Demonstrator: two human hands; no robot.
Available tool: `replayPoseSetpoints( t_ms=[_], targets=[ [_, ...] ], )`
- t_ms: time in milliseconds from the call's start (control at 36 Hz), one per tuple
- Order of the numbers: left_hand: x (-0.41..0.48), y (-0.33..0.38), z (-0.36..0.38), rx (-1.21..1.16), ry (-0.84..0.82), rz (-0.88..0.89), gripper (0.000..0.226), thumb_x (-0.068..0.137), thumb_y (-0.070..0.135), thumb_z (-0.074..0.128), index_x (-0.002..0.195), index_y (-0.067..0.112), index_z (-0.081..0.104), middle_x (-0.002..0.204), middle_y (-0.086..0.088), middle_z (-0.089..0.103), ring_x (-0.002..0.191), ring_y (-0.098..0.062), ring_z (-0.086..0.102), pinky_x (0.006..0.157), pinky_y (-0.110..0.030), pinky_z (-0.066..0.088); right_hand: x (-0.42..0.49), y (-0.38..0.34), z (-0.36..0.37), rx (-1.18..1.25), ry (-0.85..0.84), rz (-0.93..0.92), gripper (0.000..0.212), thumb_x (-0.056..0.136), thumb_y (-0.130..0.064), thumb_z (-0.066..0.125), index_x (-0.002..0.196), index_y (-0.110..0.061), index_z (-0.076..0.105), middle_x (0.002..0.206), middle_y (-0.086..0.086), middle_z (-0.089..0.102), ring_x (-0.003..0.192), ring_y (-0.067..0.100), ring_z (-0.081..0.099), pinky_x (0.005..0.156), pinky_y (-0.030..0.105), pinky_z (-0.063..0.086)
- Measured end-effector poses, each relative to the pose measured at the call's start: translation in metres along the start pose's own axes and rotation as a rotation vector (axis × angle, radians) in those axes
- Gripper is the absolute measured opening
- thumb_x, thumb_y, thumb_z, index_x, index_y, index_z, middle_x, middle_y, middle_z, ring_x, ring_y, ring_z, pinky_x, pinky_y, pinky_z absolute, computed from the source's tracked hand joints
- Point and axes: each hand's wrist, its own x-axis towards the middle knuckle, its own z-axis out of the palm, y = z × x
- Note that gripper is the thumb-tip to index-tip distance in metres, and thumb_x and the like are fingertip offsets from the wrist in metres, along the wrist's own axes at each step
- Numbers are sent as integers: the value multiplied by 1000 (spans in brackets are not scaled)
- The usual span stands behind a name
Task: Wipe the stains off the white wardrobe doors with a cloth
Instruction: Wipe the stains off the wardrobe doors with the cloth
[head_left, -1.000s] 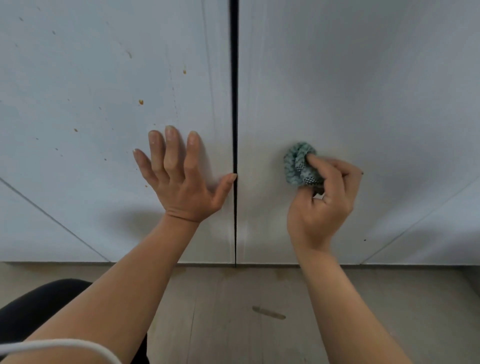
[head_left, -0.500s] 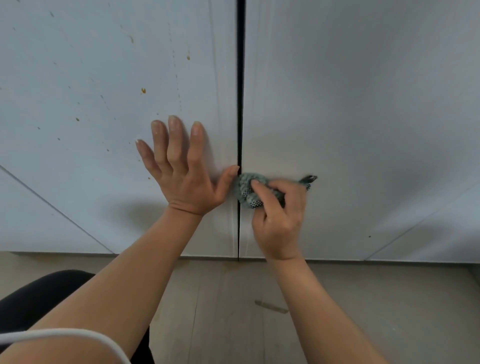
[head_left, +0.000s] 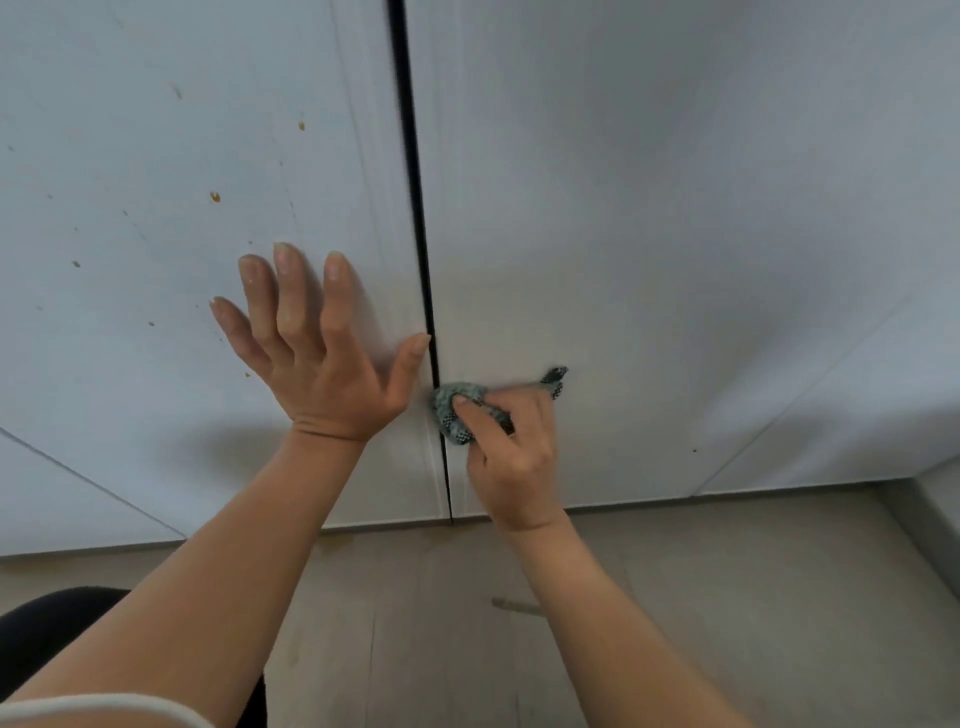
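The right hand (head_left: 511, 457) holds a bunched green checked cloth (head_left: 451, 411) in its grip against the right door (head_left: 675, 208), at the door gap (head_left: 415, 208). Left of the gap, the left hand (head_left: 322, 364) lies flat on the left door (head_left: 130, 130). Firm overlapping strokes should suit; orange specks (head_left: 214, 197) wait up-left of it.

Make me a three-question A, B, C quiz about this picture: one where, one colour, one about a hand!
1. Where is the bunched green checked cloth?
A) on a shelf
B) low by the dark gap between the white wardrobe doors
C) in a pocket

2. What colour are the small spots on the left door?
A) blue
B) pink
C) orange-brown

3. What is the left hand doing?
A) lying flat on the left door, fingers spread
B) making a fist
C) holding the cloth

Answers: B, the right hand grips it there; C, specks look orange-brown; A, fingers straight.
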Motion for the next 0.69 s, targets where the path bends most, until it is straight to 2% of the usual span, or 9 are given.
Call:
replayPoseSetpoints(
  t_ms=[83,167,250,306,417,500,528,611,695],
  targets=[
    [-1,-2,-2,-5,-26,11,95,88,65,55,162,15,22,157,-24,26,160,-30,2,125,-56,1,-29,3,7,-19,-131,-33,22,99,-3,58,91,-8,79,83,14,65,74,32,59,66,43,50],
    [-1,-4,-5,-32,-53,29,93,91,64,55,163,16,19,158,-24,25,152,-45,11,125,-54,-2,-38,4,6,-3,-231,-5,31,101,-8,49,92,-9,78,84,12,63,75,32,59,62,41,51],
    [-4,-13,-13,-80,-75,46,93,92,59,58,163,12,20,159,-24,23,159,-34,4,127,-51,-4,-37,9,-2,110,-225,119,25,85,-3,56,97,-6,78,88,12,63,79,31,60,64,39,54],
    [-7,-15,-16,-100,-114,77,98,91,60,59,164,10,18,159,-24,21,160,-26,-2,127,-50,-6,-38,21,-19,133,-100,295,31,78,0,56,100,-5,77,93,12,62,84,29,61,73,38,55],
    [-17,-11,-21,-63,-215,81,107,89,67,60,164,7,12,160,-25,16,159,-26,-9,126,-50,-10,-45,75,-57,45,289,769,42,69,7,53,107,0,71,103,9,58,92,21,58,87,34,51],
    [-23,-6,-20,-41,-259,90,114,87,74,60,164,7,8,159,-27,13,159,-28,-14,125,-51,-12,-44,135,-91,40,682,1200,36,77,4,57,112,-1,67,107,13,60,96,26,61,92,39,51],
    [-24,-5,-19,-36,-258,97,116,86,75,60,164,8,6,159,-27,12,159,-32,-13,125,-50,-13,-44,152,-103,26,754,1285,32,81,2,58,112,-2,66,110,17,63,97,26,62,94,40,52],
    [-26,-4,-13,-11,-227,134,118,85,75,61,165,9,4,155,-30,15,143,-56,6,126,-49,-13,-54,193,-125,48,781,1389,23,88,-2,60,108,-10,66,109,13,67,95,19,63,94,40,55],
    [-30,-6,-9,20,-203,142,113,88,75,57,162,3,13,154,-33,21,136,-61,17,126,-50,-10,-67,215,-120,99,726,1433,26,85,-4,59,96,-27,63,105,7,68,96,22,66,91,44,59]
  ],
)
